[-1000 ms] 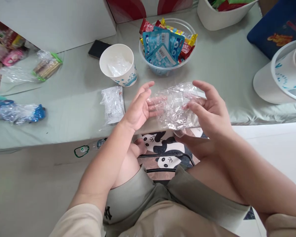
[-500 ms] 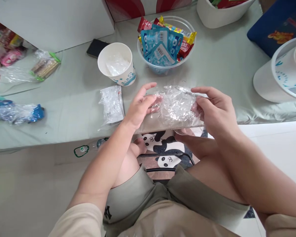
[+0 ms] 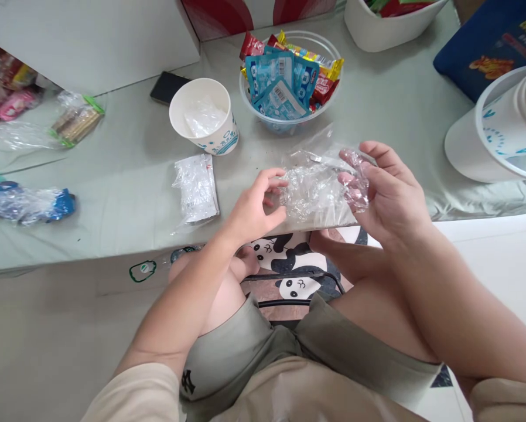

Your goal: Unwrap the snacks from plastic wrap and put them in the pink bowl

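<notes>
Crinkled clear plastic (image 3: 311, 190) is held in the grip of the right hand (image 3: 392, 196) over the bench (image 3: 131, 199), the left hand (image 3: 256, 208) being curved, unclosed, beside it.

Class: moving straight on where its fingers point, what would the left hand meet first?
The left hand would probably meet the crumpled clear plastic; its fingertips may already touch it, depth being unclear.

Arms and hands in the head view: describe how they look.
The short sleeves are beige; both forearms below them are bare. The left hand and right hand are bare too, with no gloves, watch or bracelet visible.
</notes>
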Available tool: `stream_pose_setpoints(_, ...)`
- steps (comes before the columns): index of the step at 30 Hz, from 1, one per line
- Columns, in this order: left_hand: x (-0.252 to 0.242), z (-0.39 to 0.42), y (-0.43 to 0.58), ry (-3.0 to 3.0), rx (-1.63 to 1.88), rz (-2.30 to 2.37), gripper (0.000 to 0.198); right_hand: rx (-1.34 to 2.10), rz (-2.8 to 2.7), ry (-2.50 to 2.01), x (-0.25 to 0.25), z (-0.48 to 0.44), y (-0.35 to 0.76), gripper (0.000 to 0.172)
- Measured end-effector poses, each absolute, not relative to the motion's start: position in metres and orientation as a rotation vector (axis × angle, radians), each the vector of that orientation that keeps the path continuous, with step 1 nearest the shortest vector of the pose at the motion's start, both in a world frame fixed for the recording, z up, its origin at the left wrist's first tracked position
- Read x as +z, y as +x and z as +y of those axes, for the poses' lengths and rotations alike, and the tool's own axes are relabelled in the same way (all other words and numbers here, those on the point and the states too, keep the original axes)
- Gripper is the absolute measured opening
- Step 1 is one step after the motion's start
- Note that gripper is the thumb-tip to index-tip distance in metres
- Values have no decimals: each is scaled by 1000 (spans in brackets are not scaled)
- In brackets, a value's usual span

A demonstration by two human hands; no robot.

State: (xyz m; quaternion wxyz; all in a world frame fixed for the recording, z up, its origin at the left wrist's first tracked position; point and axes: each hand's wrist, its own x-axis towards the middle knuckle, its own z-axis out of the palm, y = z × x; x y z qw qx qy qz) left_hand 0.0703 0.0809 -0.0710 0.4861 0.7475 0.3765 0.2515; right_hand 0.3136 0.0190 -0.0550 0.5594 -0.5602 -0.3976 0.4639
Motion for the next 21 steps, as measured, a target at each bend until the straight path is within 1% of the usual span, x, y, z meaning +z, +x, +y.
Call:
stream_pose_setpoints(3, -72, 83, 71, 1823, 659, 991, 45, 1195, -836, -1254, -47, 18, 307, 24)
stream_pose_setpoints(5, -76, 88, 70, 1863, 774, 1039, 41, 1251, -757, -1242, -43, 18, 304, 22)
stream_pose_setpoints(7, -80, 96, 69, 1980, 904, 1060, 51, 1298, -694, -1238, -40, 18, 301, 20)
stream_pose_setpoints(10, -85, 110, 71, 2195, 1003, 999, 79, 1346, -626, -1235, -38, 18, 297, 18)
stream_pose_setpoints(11, -87, 115, 73, 2225, 998, 964, 82, 1365, -621, -1237, -37, 17, 296, 18)
stream_pose_setpoints(12, -88, 119, 76, 2219, 987, 925, 77, 1383, -631, -1242, -37, 17, 295, 18)
stream_pose_setpoints(13, -89, 122, 79, 2179, 979, 892, 64, 1394, -657, -1250, -37, 16, 294, 18)
stream_pose_setpoints(14, -89, 125, 82, 2114, 978, 867, 46, 1385, -698, -1264, -38, 16, 294, 18)
stream_pose_setpoints(16, -89, 128, 87, 1950, 997, 843, 14, 1274, -830, -1325, -43, 13, 295, 23)
stream_pose_setpoints(17, -88, 129, 88, 1865, 1008, 842, 5, 1169, -915, -1370, -47, 13, 297, 27)
stream_pose_setpoints(21, -84, 130, 90, 1609, 995, 890, 8, 595, -1240, -1512, -63, 14, 311, 46)
